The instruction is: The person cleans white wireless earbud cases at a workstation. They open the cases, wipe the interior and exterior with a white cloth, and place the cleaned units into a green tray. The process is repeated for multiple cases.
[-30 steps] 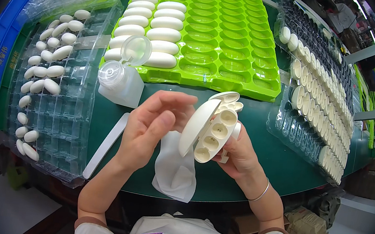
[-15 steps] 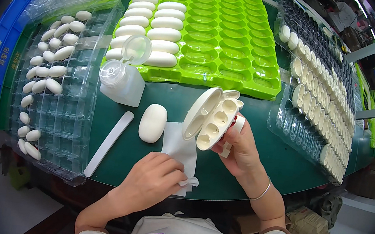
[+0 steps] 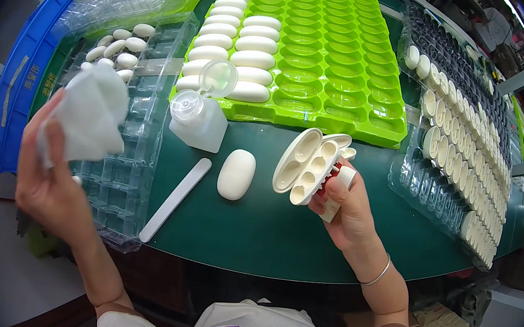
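My left hand (image 3: 53, 187) is raised at the left, its fingers closed on a white cloth (image 3: 92, 118). The cloth hangs above the clear compartment tray (image 3: 115, 201) and hides part of it. Toward the middle, my right hand (image 3: 355, 217) grips a cream-white hinged case (image 3: 306, 167). Its lid is swung to the left, and rounded hollows show inside. Small red parts (image 3: 331, 177) peek out between the case and my fingers. Left of the case, a smooth white oval piece (image 3: 236, 175) lies on the green table, with a flat white stick (image 3: 176, 200) beside it.
A translucent bottle (image 3: 199, 122) with its round cap flipped up stands before the bright green tray (image 3: 338, 128). White oval pieces (image 3: 254, 60) fill that tray's left columns. On the right, clear trays hold rows of cream case parts (image 3: 454, 144). A blue bin (image 3: 19, 88) stands far left.
My left hand has lifted the cloth off the table and carried it left, over the clear tray. My right hand still holds the case. The whole view has shifted slightly.
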Demonstrator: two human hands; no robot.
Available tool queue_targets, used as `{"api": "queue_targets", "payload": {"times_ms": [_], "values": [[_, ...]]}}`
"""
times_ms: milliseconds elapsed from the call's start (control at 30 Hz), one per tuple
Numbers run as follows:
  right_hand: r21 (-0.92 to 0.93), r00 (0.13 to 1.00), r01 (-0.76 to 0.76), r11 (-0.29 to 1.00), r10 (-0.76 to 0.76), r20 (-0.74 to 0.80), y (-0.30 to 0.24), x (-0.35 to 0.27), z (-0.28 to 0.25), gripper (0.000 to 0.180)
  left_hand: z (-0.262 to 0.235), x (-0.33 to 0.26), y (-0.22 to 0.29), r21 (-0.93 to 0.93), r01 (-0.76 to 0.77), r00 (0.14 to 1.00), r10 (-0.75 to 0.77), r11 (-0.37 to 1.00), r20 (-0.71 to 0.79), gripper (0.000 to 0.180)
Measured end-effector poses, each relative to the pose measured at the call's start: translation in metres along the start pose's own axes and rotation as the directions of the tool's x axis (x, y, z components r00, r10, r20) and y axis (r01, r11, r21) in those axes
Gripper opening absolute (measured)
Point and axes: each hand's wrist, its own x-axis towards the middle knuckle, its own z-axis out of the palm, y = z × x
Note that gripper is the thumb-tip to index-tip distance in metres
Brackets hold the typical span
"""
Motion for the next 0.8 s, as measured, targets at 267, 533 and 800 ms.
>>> {"api": "queue_targets", "payload": {"times_ms": [267,533,800], "values": [[0.028,0.999,-0.040,0.999,0.039,0.037,0.000,-0.001,-0.004,0.025,0.056,-0.019,-0.013,0.233,-0.574,0.764,0.409,0.785,0.499,0.029],[0.037,0.998,-0.064,0.997,0.064,-0.002,0.001,0.000,-0.001,0.023,0.055,-0.016,-0.014,0.135,-0.547,0.738,0.400,0.826,0.544,0.033],[-0.119,0.998,-0.049,0.992,0.044,-0.044,0.002,-0.002,0.005,0.022,0.036,-0.009,0.017,0.165,-0.368,0.912,0.320,0.915,0.256,0.017]]}}
